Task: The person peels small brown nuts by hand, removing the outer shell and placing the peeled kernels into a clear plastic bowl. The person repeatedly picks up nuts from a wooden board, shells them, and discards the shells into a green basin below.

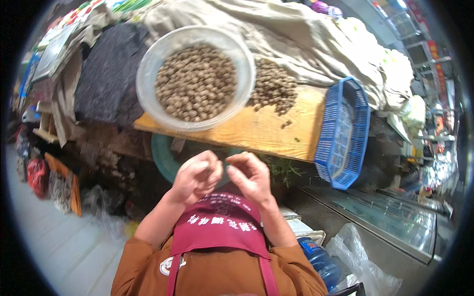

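My left hand [198, 177] is raised over the apron with its fingers curled inward; whether something small is in them is not visible. Close beside it, my right hand [251, 177] has thumb and fingertips bent toward the left hand. In front of both, a translucent plastic tub [143, 79] holds many small round brown pieces [198, 83], which look like nuts or small tubers. More of the same lie in a loose pile [274, 87] right of the tub, on a wooden board [237, 129]. A blue plastic basket [342, 135] rests tilted at the board's right end.
Beige cloth [281, 33] covers goods behind the board, and dark cloth [111, 74] hangs at left. A green basin [161, 157] sits below the board edge. Low at right are a blue water bottle [321, 261], a clear plastic bag [357, 255] and a glass-topped case [385, 218].
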`<state>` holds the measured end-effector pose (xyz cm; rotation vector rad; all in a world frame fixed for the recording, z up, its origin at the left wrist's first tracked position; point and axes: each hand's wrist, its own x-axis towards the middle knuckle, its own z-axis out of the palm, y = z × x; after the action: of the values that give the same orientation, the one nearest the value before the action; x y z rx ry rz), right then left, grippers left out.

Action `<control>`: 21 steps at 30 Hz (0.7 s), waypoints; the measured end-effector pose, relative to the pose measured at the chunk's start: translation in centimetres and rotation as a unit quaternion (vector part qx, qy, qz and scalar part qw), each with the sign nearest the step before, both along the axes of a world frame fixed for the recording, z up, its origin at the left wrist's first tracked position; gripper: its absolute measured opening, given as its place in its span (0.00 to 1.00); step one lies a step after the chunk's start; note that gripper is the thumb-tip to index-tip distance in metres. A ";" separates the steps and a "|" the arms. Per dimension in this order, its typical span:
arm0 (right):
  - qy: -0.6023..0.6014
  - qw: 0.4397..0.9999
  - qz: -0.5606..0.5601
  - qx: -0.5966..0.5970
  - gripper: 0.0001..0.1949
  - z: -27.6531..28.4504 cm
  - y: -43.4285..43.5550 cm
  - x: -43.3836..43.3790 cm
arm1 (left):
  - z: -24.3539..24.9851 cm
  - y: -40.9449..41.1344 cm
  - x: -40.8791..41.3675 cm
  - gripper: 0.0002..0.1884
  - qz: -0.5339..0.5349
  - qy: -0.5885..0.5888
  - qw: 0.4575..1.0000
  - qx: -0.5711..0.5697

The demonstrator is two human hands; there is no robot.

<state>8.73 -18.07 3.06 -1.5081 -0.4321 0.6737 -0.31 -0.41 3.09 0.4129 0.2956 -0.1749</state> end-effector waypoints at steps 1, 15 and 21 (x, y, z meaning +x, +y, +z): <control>-0.007 1.000 -0.005 -0.017 0.09 0.3 0.0 0.1 | 0.6 0.4 0.0 0.11 0.002 -0.022 1.000 0.000; -0.337 0.890 -0.252 -0.174 0.05 0.5 -3.9 7.2 | 9.3 8.3 8.6 0.21 0.209 -0.098 0.615 0.754; -0.371 0.859 -0.280 -0.216 0.07 -0.6 -5.9 10.0 | 8.4 6.9 6.4 0.22 0.311 -0.155 0.463 0.815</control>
<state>18.72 -23.92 2.47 -2.1868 -0.3899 -0.3348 6.10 6.47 11.47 2.2196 0.1366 1.0741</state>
